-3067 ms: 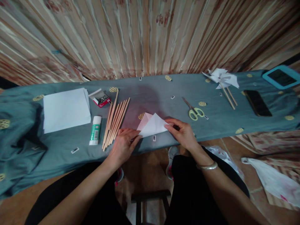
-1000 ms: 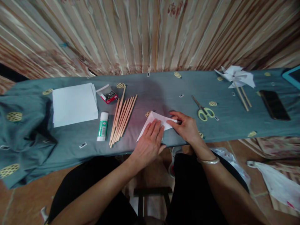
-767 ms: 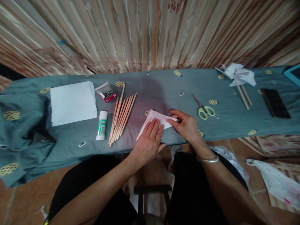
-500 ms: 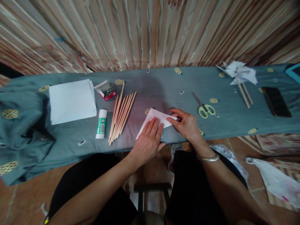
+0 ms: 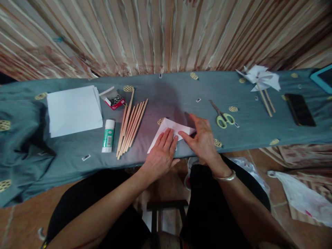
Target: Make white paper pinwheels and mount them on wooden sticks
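Note:
A folded piece of white paper (image 5: 171, 124) lies near the front edge of the cloth-covered table. My left hand (image 5: 161, 152) rests flat on it, fingers stretched out, covering its lower middle. At the paper's right corner is my right hand (image 5: 201, 140), with thumb and index finger spread apart. The right thumb touches the paper's face, while the index finger points up beyond the corner. Wooden sticks (image 5: 132, 126) lie in a bundle left of the paper, and green-handled scissors (image 5: 224, 119) lie to the right of my right hand.
On the left are a stack of white paper (image 5: 74, 112), a glue stick (image 5: 108, 136) and a small red box of metal pins (image 5: 114, 100). Paper pinwheels on sticks (image 5: 261, 79), a black phone (image 5: 300, 109) and a blue-edged device (image 5: 323, 79) lie at the right.
My right hand has loosened from the paper's right corner: its fingers have spread and its thumb has slid left over the paper. My left hand stays pressed down. The view has shifted slightly.

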Action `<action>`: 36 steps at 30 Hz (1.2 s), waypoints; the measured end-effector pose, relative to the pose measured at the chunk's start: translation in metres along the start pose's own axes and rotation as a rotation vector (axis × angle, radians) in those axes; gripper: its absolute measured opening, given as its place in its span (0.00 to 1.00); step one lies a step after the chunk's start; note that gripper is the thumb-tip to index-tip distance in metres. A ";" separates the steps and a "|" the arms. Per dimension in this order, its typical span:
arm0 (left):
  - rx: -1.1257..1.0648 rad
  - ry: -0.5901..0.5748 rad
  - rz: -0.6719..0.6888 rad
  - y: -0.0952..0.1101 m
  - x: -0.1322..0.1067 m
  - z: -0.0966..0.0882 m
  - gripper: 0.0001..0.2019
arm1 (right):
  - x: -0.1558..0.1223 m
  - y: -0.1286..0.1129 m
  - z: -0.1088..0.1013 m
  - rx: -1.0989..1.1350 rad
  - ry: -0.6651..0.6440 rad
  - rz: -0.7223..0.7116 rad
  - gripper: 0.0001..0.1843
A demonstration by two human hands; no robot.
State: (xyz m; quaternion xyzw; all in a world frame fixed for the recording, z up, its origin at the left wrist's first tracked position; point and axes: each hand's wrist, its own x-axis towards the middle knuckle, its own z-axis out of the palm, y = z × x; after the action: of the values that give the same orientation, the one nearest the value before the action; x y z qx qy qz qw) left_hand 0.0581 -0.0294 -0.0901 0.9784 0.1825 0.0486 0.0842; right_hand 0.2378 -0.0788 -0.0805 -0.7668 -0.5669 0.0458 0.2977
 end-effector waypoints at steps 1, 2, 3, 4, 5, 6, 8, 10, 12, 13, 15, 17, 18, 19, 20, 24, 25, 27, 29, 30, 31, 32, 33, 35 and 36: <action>0.007 -0.005 0.003 0.000 0.000 0.000 0.41 | -0.005 -0.003 0.003 -0.033 0.017 -0.029 0.36; 0.014 -0.011 0.006 0.001 0.001 0.000 0.41 | -0.010 -0.006 0.005 -0.057 0.021 -0.043 0.37; 0.023 -0.017 0.008 0.001 0.001 0.000 0.41 | -0.015 -0.008 0.008 -0.075 0.017 -0.043 0.36; 0.030 -0.021 0.011 0.001 0.001 0.000 0.41 | -0.019 -0.009 0.011 -0.088 0.008 -0.036 0.36; 0.036 -0.023 0.013 0.001 0.001 0.000 0.41 | -0.022 -0.009 0.013 -0.097 -0.002 -0.027 0.35; 0.039 -0.023 0.015 0.001 0.001 0.000 0.41 | -0.024 -0.008 0.014 -0.106 -0.012 -0.018 0.34; 0.037 -0.019 0.015 0.000 0.000 0.000 0.41 | -0.025 -0.001 0.012 -0.122 -0.019 0.004 0.34; 0.029 -0.017 0.015 -0.001 0.000 0.000 0.40 | -0.024 0.010 0.007 -0.133 0.000 0.046 0.35; 0.023 -0.022 0.015 -0.002 0.000 -0.001 0.40 | -0.023 0.021 0.001 -0.133 0.033 0.097 0.35; 0.020 -0.023 0.013 -0.002 0.000 -0.001 0.40 | -0.022 0.026 -0.001 -0.129 0.040 0.115 0.35; 0.012 -0.022 0.007 -0.001 0.000 -0.003 0.39 | -0.022 0.033 -0.004 -0.120 0.038 0.131 0.33; 0.004 -0.018 0.001 -0.001 0.000 -0.004 0.38 | -0.022 0.037 -0.003 -0.114 0.033 0.134 0.32; 0.004 -0.018 -0.002 0.000 -0.001 -0.004 0.37 | -0.022 0.037 -0.002 -0.112 0.033 0.135 0.32; 0.007 -0.020 -0.005 0.000 -0.003 -0.004 0.37 | -0.022 0.038 -0.001 -0.111 0.035 0.138 0.32; 0.011 -0.023 -0.011 0.000 -0.005 -0.004 0.37 | -0.022 0.038 0.000 -0.110 0.038 0.141 0.32; 0.037 -0.029 -0.054 -0.002 -0.026 -0.004 0.36 | -0.021 0.039 0.003 -0.109 0.051 0.146 0.32; 0.048 -0.026 -0.069 -0.002 -0.034 -0.004 0.36 | -0.021 0.039 0.003 -0.104 0.055 0.141 0.31; 0.072 -0.010 -0.104 -0.004 -0.050 -0.004 0.35 | -0.021 0.040 0.003 -0.087 0.066 0.135 0.30; 0.089 0.011 -0.136 -0.006 -0.068 -0.004 0.35 | -0.021 0.040 0.002 -0.069 0.077 0.140 0.30; 0.090 0.030 -0.148 -0.007 -0.077 -0.003 0.36 | -0.021 0.040 0.003 -0.063 0.082 0.144 0.29; 0.083 0.053 -0.159 -0.007 -0.085 -0.003 0.37 | -0.021 0.040 0.003 -0.058 0.085 0.147 0.29; 0.075 0.079 -0.168 -0.008 -0.092 -0.002 0.37 | -0.020 0.040 0.002 -0.055 0.086 0.148 0.28; 0.067 0.106 -0.171 -0.008 -0.099 -0.002 0.37 | -0.020 0.040 0.002 -0.052 0.089 0.150 0.28; 0.042 0.167 -0.174 -0.008 -0.108 -0.002 0.37 | -0.019 0.040 0.001 -0.035 0.098 0.155 0.26; 0.021 0.200 -0.177 -0.007 -0.110 -0.003 0.36 | -0.018 0.039 0.000 -0.018 0.096 0.148 0.26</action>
State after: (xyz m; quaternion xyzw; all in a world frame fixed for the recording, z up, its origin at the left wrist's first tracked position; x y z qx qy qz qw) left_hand -0.0472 -0.0625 -0.0961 0.9495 0.2762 0.1366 0.0594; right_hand 0.2643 -0.1022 -0.1055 -0.8105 -0.4944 0.0257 0.3132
